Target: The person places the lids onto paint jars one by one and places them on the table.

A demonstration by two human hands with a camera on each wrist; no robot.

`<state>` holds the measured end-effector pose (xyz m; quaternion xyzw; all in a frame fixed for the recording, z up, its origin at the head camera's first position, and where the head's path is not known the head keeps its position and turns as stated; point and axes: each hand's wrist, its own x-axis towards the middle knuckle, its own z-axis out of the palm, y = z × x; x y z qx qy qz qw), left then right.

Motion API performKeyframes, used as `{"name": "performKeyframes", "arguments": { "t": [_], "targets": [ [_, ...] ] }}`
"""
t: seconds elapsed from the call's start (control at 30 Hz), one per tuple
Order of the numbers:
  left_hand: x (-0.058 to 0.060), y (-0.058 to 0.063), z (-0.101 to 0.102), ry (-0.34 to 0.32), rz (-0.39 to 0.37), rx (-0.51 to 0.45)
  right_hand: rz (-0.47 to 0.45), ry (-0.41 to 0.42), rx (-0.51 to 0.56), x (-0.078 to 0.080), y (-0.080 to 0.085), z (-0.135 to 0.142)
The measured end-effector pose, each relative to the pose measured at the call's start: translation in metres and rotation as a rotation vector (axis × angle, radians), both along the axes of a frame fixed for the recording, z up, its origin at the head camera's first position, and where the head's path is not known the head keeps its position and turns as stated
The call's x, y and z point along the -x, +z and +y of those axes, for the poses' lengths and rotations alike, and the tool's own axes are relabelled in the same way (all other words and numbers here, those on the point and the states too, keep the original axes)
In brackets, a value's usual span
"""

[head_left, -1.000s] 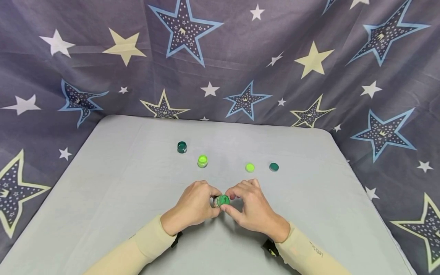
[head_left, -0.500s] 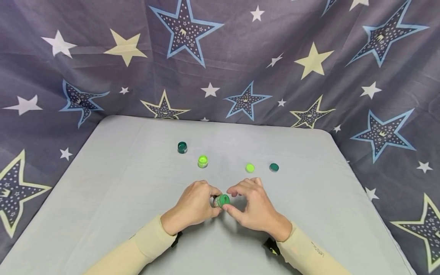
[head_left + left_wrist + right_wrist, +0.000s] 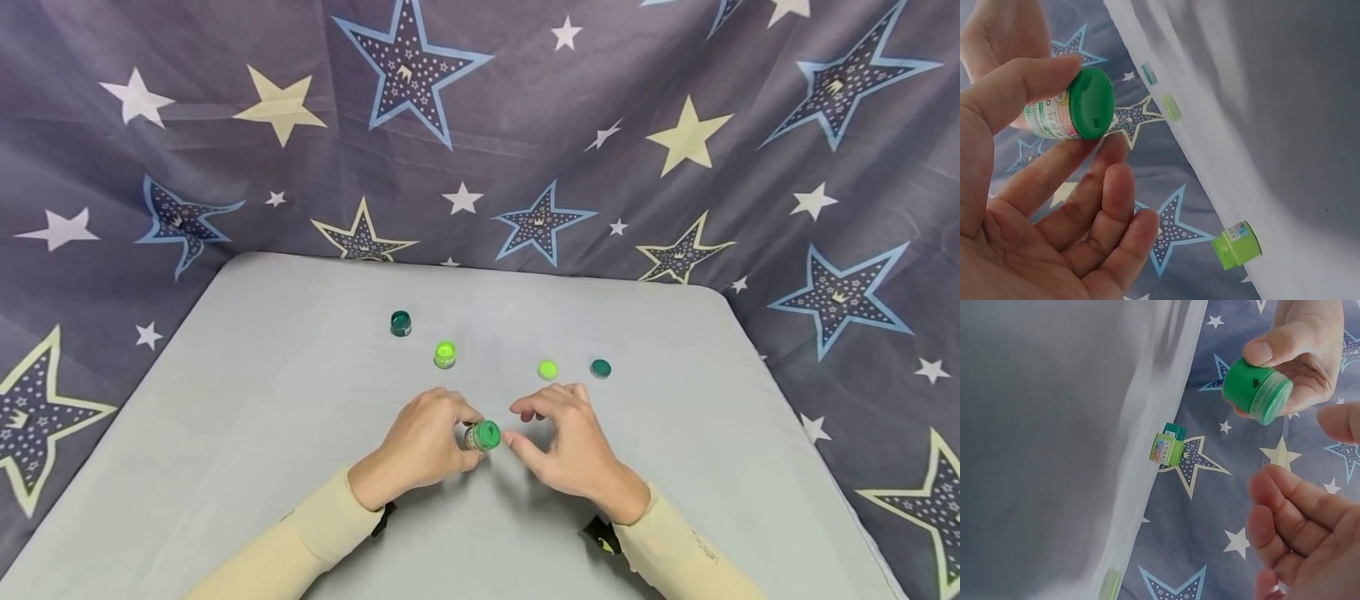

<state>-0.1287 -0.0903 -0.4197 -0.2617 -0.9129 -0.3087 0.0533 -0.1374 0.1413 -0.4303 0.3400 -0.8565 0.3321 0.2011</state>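
Observation:
A small green paint jar (image 3: 483, 436) with a printed label is pinched between the thumb and fingers of my left hand (image 3: 422, 439). It is tilted over the table, its green end turned toward my right hand (image 3: 567, 439). That hand stands just right of the jar, thumb and fingers apart, with nothing between them. In the left wrist view the jar (image 3: 1071, 104) shows its label and a smooth green end. In the right wrist view the jar (image 3: 1257, 392) has a paler, translucent end. Whether a cap is on it I cannot tell.
Uncapped jars, dark green (image 3: 401, 324) and lime (image 3: 445, 355), stand beyond my left hand. A lime lid (image 3: 547, 369) and a dark green lid (image 3: 601, 368) lie beyond my right hand. The grey-covered table (image 3: 247, 400) meets a star-patterned curtain (image 3: 480, 150) behind.
My right hand has moved away from the jar to the right, and its thumb and fingers have spread. The left hand has stayed nearly in place with the jar.

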Motion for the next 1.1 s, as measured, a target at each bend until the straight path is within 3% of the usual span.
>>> {"name": "performKeyframes", "arguments": {
  "t": [0.43,1.1],
  "targets": [
    [0.004,0.003,-0.014,0.092,-0.022,0.008,-0.028,-0.055,-0.059,0.003,0.0,0.007],
    [0.013,0.005,-0.058,0.211,-0.035,0.053,-0.04,-0.106,-0.111,0.006,-0.011,0.029]
  ]
}}
